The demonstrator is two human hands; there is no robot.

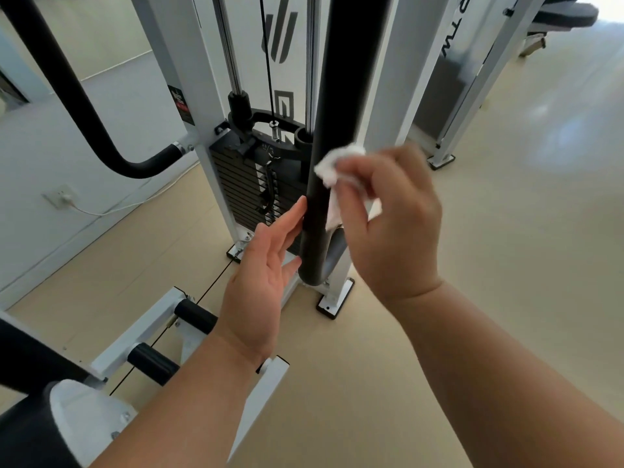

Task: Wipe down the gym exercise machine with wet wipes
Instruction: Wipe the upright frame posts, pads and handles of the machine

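Wiping under way: my right hand (pixel 388 214) pinches the crumpled wipe (pixel 337 163) against the upright black bar (pixel 341 96); my left hand (pixel 263 275), fingers straight, touches the bar's lower end. I judge the weight stack (pixel 236 187), white frame (pixel 202 79) and curved handle (pixel 84 106) left to wipe.

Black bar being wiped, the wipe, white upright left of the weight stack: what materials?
Black bar: matte, no glare, likely foam or rubber sleeve; core hidden. Wet wipe: white, crumpled soft folds, looks like nonwoven fabric, pinched in the right hand. White upright: flat-sided tube with smooth semi-gloss coat, probably painted or powder-coated steel.
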